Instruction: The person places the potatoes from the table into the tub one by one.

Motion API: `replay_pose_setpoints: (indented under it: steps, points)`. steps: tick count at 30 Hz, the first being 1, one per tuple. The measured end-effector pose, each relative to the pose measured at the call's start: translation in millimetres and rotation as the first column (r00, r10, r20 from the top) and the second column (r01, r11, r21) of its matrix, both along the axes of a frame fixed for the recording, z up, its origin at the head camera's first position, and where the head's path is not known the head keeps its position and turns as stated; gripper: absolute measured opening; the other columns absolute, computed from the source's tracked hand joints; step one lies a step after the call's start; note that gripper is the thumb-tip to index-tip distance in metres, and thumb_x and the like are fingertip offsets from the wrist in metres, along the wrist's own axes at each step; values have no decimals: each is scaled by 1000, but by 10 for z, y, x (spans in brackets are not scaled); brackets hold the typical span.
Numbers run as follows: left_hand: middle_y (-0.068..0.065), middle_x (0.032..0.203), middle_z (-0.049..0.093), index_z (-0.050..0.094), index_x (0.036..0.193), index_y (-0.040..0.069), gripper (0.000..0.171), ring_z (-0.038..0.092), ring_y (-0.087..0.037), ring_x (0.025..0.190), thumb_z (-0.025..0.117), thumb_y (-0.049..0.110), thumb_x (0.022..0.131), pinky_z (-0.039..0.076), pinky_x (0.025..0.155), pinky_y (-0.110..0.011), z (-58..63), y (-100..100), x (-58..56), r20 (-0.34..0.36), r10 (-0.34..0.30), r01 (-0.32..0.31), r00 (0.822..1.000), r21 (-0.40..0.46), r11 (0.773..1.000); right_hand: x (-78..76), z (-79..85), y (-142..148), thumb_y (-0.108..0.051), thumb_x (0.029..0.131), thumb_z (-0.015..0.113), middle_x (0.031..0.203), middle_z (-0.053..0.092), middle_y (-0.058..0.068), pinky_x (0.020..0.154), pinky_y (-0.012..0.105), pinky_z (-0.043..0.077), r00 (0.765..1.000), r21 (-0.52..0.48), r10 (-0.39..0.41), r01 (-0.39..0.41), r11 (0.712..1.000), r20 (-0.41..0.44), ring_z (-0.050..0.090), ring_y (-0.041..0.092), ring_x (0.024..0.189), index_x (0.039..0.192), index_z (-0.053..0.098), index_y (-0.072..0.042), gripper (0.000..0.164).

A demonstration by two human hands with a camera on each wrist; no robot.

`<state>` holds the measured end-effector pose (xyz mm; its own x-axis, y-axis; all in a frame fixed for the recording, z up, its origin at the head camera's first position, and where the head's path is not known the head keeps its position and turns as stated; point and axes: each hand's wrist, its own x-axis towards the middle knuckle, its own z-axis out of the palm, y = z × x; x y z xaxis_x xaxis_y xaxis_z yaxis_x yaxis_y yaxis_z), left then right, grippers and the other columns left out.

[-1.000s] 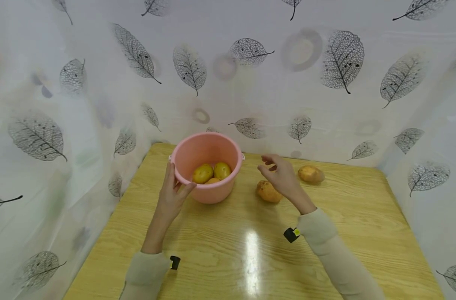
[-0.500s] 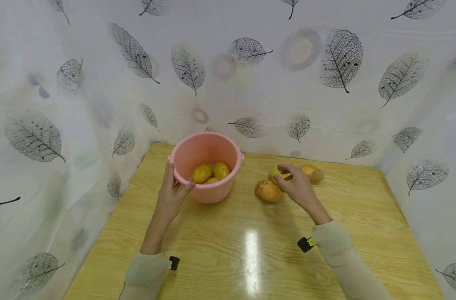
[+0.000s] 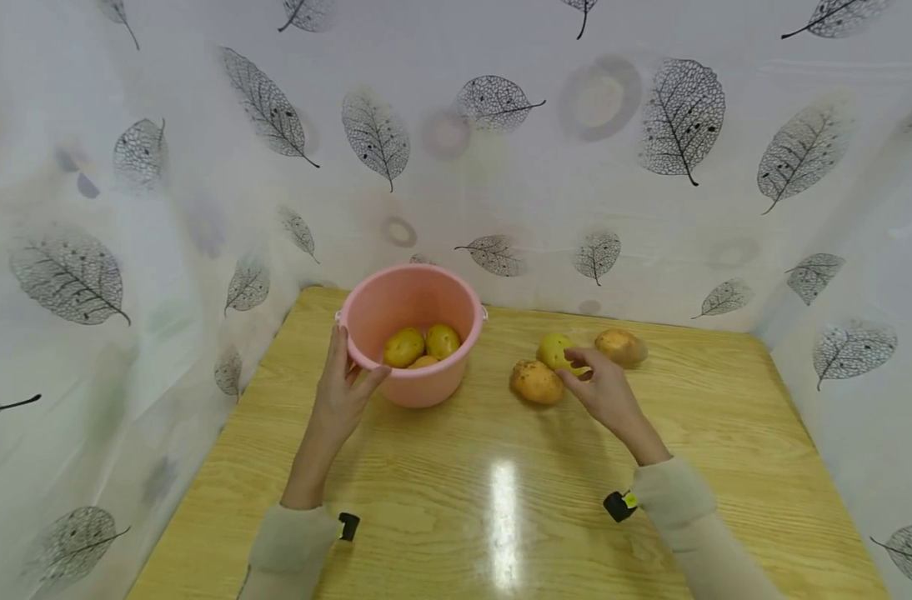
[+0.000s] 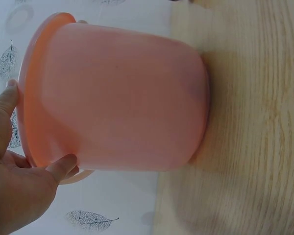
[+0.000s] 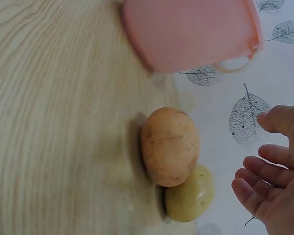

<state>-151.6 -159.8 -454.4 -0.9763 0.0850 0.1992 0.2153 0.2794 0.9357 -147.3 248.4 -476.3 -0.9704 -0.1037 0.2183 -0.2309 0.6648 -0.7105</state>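
Note:
In the head view a pink bucket [image 3: 418, 387] stands at the back left of the table, two yellow potatoes [image 3: 405, 347] and part of a browner one [image 3: 425, 362] inside it. My left hand [image 3: 341, 392] grips its rim, the thumb on the near side; the left wrist view shows the thumb against the outer wall. My right hand [image 3: 604, 390] hovers with bent fingers and nothing in them. Beside its fingertips lie a brown potato [image 3: 536, 382] and a yellow-green potato [image 3: 555, 351], partly covered by the hand. The right wrist view shows those fingers apart from both potatoes.
Another brown potato [image 3: 621, 347] lies farther right, behind my right hand. The wood-grain table [image 3: 441, 500] ends at the back and sides against a white leaf-print curtain [image 3: 501, 167]. Part of the bucket's handle [image 5: 235, 67] hangs down its far side.
My right hand has moved right, away from the bucket, and back toward me a little, uncovering the yellow-green potato. The left hand and the bucket stay put.

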Motion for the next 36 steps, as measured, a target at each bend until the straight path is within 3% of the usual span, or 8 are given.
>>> replay_pose_setpoints:
  steps: [11,18,26,36]
  points:
    - [-7,173,-4,2,167,11,94,29,-39,151,69,15,102,33,120,-50,-7,-3,-2,4,6,-6,1000,-7,1000,24,-308,22,-21,99,73,121,65,28,81,49,61,991,22,-34,31,999,127,67,40,99,134,59,13,51]
    - [-6,172,-6,0,167,12,95,27,-38,152,69,16,101,33,120,-48,-2,-9,-9,16,4,-4,1000,1,1000,32,-420,11,-21,99,74,117,65,27,86,51,59,989,29,-40,36,999,140,64,39,106,131,60,13,49]
    - [-7,172,-8,-1,167,12,97,26,-38,152,70,18,101,33,120,-47,-10,-12,-14,22,-7,7,1000,15,1000,33,-544,-13,-18,97,75,116,65,23,83,48,60,987,21,-40,37,999,159,66,35,100,130,61,11,46]
    - [-6,172,-7,0,167,13,96,27,-39,152,70,18,101,34,120,-48,-14,-12,-13,14,-5,4,1000,12,1000,34,-626,-120,-24,95,79,119,64,26,85,48,60,985,12,-45,44,999,165,66,34,101,134,58,12,57]
